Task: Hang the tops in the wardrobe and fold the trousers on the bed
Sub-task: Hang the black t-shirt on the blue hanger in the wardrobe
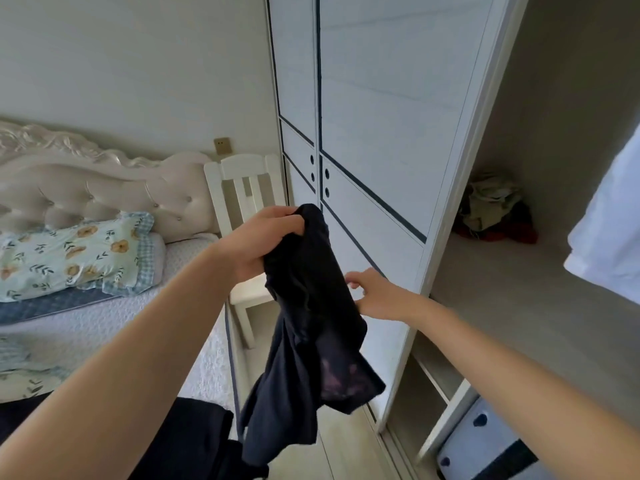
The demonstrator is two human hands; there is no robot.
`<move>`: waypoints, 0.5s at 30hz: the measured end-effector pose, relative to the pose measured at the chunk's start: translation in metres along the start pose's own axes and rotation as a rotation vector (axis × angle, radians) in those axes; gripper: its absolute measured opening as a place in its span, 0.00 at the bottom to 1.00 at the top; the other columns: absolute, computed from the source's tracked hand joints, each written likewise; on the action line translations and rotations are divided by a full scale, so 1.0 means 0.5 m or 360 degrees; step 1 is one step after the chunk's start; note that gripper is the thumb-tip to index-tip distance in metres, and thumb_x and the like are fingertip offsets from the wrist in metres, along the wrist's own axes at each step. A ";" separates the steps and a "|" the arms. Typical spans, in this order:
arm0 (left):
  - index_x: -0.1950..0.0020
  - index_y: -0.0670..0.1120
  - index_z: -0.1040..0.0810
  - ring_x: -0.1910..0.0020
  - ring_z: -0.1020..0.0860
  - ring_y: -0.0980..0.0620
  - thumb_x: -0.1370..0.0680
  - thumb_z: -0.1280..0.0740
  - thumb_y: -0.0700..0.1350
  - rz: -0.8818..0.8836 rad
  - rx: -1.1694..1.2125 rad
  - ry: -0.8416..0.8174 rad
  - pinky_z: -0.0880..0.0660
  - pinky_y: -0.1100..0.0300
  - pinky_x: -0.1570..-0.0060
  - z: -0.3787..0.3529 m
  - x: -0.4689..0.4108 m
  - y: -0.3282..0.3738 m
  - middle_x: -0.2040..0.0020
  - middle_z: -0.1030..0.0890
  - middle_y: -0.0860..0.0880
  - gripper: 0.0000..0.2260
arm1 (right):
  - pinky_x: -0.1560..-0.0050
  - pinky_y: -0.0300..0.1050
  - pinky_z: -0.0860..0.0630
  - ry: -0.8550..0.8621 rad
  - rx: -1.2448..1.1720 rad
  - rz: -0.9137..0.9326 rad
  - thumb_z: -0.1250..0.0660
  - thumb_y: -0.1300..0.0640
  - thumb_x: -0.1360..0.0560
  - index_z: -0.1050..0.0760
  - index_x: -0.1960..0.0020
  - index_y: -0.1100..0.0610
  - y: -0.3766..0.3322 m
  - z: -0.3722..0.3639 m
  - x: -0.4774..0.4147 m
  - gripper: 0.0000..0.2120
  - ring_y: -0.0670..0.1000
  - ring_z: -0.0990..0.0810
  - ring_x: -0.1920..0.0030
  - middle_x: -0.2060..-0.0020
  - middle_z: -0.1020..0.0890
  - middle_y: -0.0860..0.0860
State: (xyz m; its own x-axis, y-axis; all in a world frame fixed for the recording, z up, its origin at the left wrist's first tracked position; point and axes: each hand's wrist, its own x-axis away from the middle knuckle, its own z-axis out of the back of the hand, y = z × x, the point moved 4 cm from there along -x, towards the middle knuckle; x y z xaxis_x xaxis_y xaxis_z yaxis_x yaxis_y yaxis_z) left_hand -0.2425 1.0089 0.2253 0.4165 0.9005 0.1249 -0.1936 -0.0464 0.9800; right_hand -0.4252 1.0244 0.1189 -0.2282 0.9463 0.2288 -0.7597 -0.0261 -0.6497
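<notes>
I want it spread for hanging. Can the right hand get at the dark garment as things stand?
Likely yes: the right hand sits at the edge of the dark garment, which hangs from the left hand; nothing lies between.

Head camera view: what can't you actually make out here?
All in the head view.
Dark garment: top or trousers unclear, bunched in the left hand.
Right hand: blurred, so its grip on the garment is unclear.
White garment: cut off by the right edge.
Distant clothes pile: too small to sort.
</notes>
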 end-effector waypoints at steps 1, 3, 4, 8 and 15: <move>0.54 0.40 0.21 0.65 0.20 0.51 0.22 0.42 0.34 -0.0023 -0.0010 0.0009 0.22 0.62 0.64 0.004 0.002 0.004 0.64 0.20 0.46 0.10 | 0.38 0.46 0.29 -0.0124 -0.0129 -0.0026 0.33 0.52 0.24 0.26 0.36 0.51 0.001 0.000 0.005 0.17 0.52 0.27 0.37 0.37 0.26 0.51; 0.52 0.40 0.20 0.60 0.19 0.48 0.22 0.41 0.34 -0.0052 -0.0046 0.0054 0.21 0.58 0.57 0.019 0.003 0.005 0.60 0.19 0.43 0.10 | 0.40 0.48 0.28 -0.0307 -0.0465 -0.0065 0.34 0.51 0.22 0.22 0.40 0.51 0.002 -0.001 0.017 0.12 0.47 0.23 0.39 0.42 0.20 0.47; 0.52 0.39 0.20 0.58 0.19 0.47 0.22 0.41 0.34 -0.0054 -0.0054 0.0090 0.21 0.56 0.54 0.030 0.003 0.003 0.58 0.18 0.42 0.10 | 0.39 0.50 0.27 -0.0325 -0.0597 -0.0061 0.36 0.51 0.21 0.23 0.41 0.50 0.002 0.002 0.020 0.11 0.46 0.22 0.40 0.44 0.19 0.46; 0.50 0.38 0.19 0.56 0.18 0.45 0.22 0.39 0.35 0.0009 -0.0112 0.0243 0.19 0.55 0.53 0.078 0.001 -0.017 0.57 0.17 0.42 0.10 | 0.41 0.54 0.22 0.0001 -0.0877 -0.0096 0.44 0.55 0.19 0.24 0.41 0.55 0.001 0.037 0.019 0.12 0.50 0.19 0.51 0.52 0.18 0.53; 0.54 0.45 0.19 0.55 0.20 0.46 0.26 0.36 0.36 0.0156 -0.1121 0.0305 0.24 0.58 0.55 0.159 -0.018 -0.076 0.57 0.18 0.45 0.08 | 0.51 0.53 0.17 0.0296 -0.0823 0.0183 0.40 0.56 0.19 0.25 0.46 0.60 -0.066 0.081 0.054 0.09 0.52 0.17 0.58 0.57 0.17 0.56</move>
State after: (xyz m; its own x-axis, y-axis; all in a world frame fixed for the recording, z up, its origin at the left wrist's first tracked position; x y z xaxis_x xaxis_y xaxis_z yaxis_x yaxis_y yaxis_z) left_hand -0.1681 0.9684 0.1992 0.2176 0.9693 0.1143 -0.7736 0.0998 0.6257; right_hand -0.4308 1.0380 0.1759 -0.1454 0.9888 0.0343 -0.3282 -0.0155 -0.9445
